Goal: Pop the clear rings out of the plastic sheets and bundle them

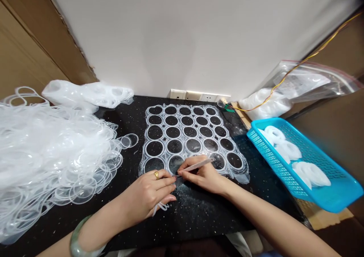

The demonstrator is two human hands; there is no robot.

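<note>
Near the back edge of the counter [199, 219], a soft-looking ring sheet [182, 138] is being worked, best pinched at its border; loose rings [163, 206] are being held by the left hand [150, 190], a tool [199, 165] by the right hand [204, 176].

No lettering or numbers can be read anywhere.

Lighting: fair. Wall [119, 29] bore faint shadow; glints dotted ring sheet [191, 138]; left ring pile [57, 147] glared; edges looked stretched, blurred.
</note>
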